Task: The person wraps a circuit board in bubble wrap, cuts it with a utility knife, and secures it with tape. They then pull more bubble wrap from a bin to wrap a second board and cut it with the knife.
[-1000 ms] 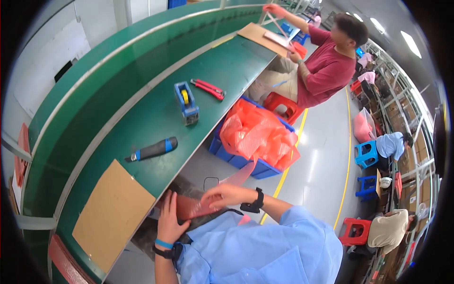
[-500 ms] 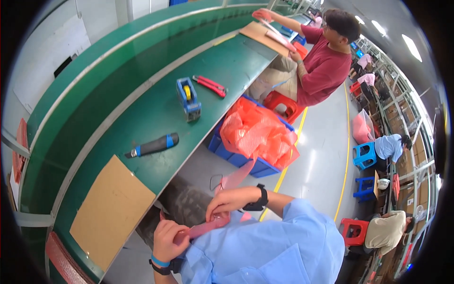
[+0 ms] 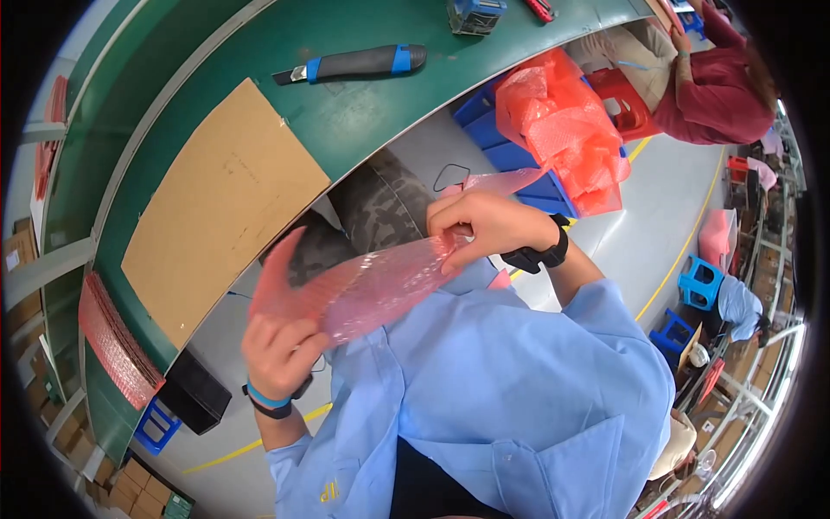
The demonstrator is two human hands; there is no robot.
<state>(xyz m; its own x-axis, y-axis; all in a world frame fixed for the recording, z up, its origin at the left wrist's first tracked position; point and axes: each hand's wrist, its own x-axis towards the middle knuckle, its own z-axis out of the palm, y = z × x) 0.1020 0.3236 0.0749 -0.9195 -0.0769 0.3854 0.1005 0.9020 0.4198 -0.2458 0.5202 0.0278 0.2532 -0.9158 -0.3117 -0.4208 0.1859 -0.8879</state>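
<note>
2 hands (image 3: 284,353) hold pink bubble wrap (image 3: 372,292) near cardboard (image 3: 226,199), a knife (image 3: 363,64) and blue crate (image 3: 517,159).

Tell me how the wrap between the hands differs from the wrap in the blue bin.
Pose: the held wrap is spread between the left hand and right hand; the heaped wrap lies crumpled in the blue bin.
Colour: the held wrap looks pale pink; the heaped wrap is a stronger orange-red.
Size: the held wrap is a smaller piece; the heaped wrap is bulkier.
Both look shiny and thin.
</note>
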